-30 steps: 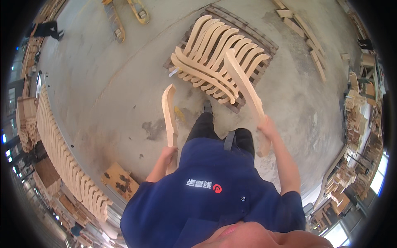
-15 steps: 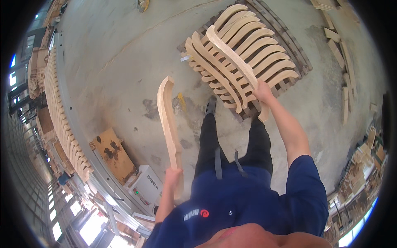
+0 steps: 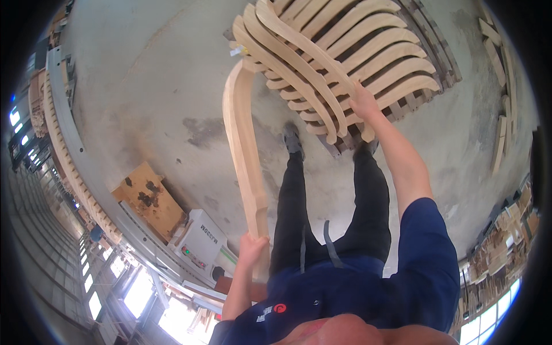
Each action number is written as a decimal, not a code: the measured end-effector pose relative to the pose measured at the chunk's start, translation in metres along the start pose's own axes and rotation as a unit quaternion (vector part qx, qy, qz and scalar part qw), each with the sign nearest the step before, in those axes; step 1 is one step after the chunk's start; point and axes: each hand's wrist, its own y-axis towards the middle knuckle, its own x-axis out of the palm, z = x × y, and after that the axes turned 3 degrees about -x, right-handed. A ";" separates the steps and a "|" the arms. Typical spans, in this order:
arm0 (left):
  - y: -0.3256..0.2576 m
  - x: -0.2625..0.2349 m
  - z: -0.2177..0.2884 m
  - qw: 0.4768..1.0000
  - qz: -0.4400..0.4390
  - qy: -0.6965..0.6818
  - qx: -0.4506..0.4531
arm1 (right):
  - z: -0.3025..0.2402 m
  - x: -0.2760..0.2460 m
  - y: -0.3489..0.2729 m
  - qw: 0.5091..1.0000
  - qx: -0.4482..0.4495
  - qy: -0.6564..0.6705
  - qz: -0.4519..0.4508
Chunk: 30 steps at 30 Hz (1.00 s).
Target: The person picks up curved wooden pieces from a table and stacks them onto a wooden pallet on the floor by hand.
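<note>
My left hand [image 3: 253,248] is closed round the lower part of a long, curved wooden furniture leg [image 3: 244,144]. That leg stands up away from me, its bent far end near the left corner of the stack. My right hand [image 3: 363,102] grips the near part of a second curved leg [image 3: 310,47], which lies across the top of the stack. Left of it, two similar legs [image 3: 287,75] lie side by side in the same direction. Beneath them, a layer of several curved legs [image 3: 397,64] runs crosswise over a dark slatted pallet [image 3: 445,63].
A long machine bed [image 3: 92,155] bends along the left, with a row of wooden pieces beside it. Near it are a stained board [image 3: 148,198] and a white machine box [image 3: 201,238]. Loose wood strips [image 3: 499,144] lie on the floor at right, with piled offcuts [image 3: 506,230] nearer.
The leg in my left hand has risen, its far end coming closer to the stack. My right hand keeps its grip, and its leg now lies nearer the two beside it. The view has shifted.
</note>
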 end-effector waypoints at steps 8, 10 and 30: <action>0.005 0.040 0.050 0.999 -0.013 0.042 0.022 | 0.049 0.081 0.023 0.991 0.123 0.028 -0.048; 0.007 0.047 0.055 0.996 -0.019 0.072 0.051 | 0.066 0.101 0.018 0.997 0.069 0.012 0.024; 0.086 0.199 0.195 0.964 -0.119 0.141 0.193 | -0.135 -0.023 -0.057 0.936 0.127 0.322 0.057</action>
